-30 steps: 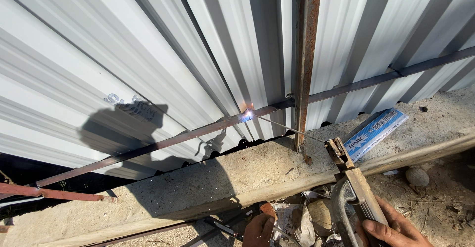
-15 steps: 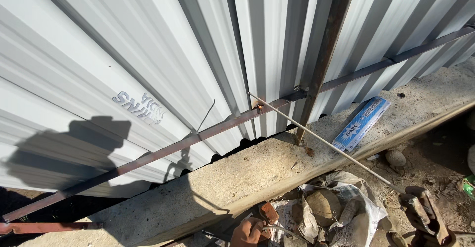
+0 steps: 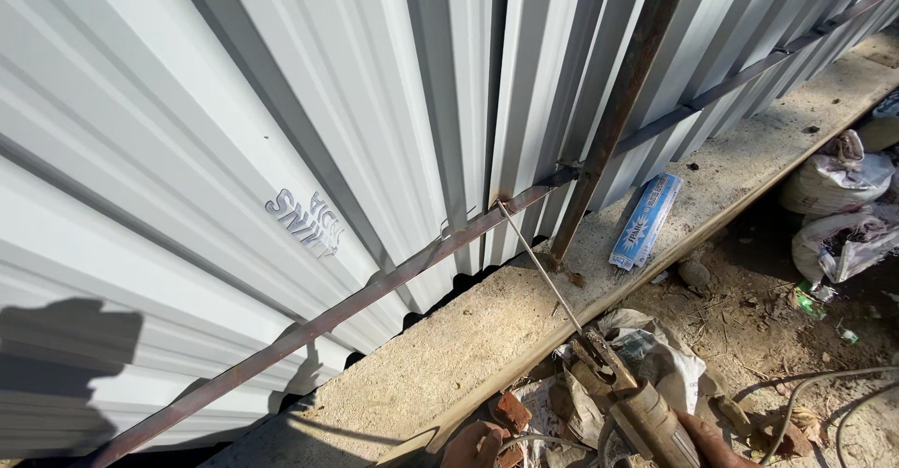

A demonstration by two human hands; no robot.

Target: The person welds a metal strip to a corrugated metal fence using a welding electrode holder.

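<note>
Head view: the right hand [image 3: 712, 440] sits at five o'clock at the bottom edge, closed round the handle of the electrode holder [image 3: 637, 407], though only part of the hand shows. The welding rod [image 3: 538, 267] runs from the clamp up toward eleven o'clock, its tip touching the rusty horizontal rail [image 3: 375, 290] just left of the upright steel post [image 3: 623, 103], against the corrugated metal sheeting [image 3: 234, 103]. The left hand is out of frame. That rod looks thin, stiff and brittle-coated, likely light but whippy at its far end; the insulated handle is the safe place to hold. A blue electrode packet [image 3: 646, 220] lies on the concrete ledge [image 3: 449, 356] at three o'clock of the post.
</note>
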